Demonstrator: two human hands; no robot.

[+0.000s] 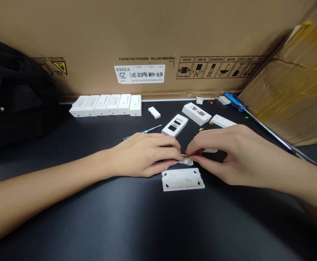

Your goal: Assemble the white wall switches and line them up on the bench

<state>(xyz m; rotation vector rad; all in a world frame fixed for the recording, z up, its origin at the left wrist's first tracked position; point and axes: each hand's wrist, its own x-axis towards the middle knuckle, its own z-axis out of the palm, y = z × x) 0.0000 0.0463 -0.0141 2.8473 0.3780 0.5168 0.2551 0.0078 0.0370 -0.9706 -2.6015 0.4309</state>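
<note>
Between my hands sits a small white plastic switch mechanism [187, 161], partly hidden by fingers. My left hand [150, 154] grips its left end, fingers closed. At its right end, my right hand [229, 152] pinches thumb and forefinger together at a tiny brass-coloured piece [186, 156]. Just nearer to me lies a white back plate [182, 179] with dark holes at its corners. Beyond my fingers are a white switch housing [175, 125] with openings and a second white housing [196, 113]. A small screwdriver [151, 129] lies behind my left hand.
Assembled white switches [105, 105] stand in a row at the back left, with a loose white rocker [154, 112] beside them. A long blue-handled screwdriver [234, 100] lies at right. A large cardboard box [147, 36] forms the back; a black bag [17, 98] sits left.
</note>
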